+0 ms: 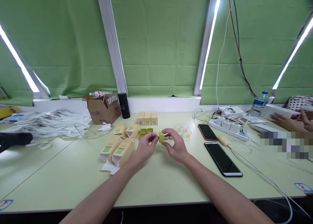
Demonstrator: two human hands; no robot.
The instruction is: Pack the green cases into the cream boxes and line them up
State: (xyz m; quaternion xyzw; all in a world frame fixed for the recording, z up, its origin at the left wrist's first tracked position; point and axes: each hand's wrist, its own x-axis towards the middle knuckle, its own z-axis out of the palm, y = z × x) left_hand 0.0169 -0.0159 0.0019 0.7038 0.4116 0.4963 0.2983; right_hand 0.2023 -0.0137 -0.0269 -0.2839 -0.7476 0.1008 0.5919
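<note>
My left hand (146,146) and my right hand (176,145) meet above the middle of the pale table (73,178). Between their fingertips they pinch a small green case (161,137). More green cases (144,131) lie just behind my left hand. Several open tan cartons with green labels (119,149) lie to the left of my left hand. Three closed tan boxes (147,118) stand in a row further back. Small clear cups with yellow pieces (184,130) sit behind my right hand.
Two phones (223,158) (207,132) lie at the right, by a white power strip (228,127) with chargers and cables. A cardboard box (104,110), a black cylinder (124,105) and a pile of white cables (52,123) are back left. Another person's hands (286,121) rest far right.
</note>
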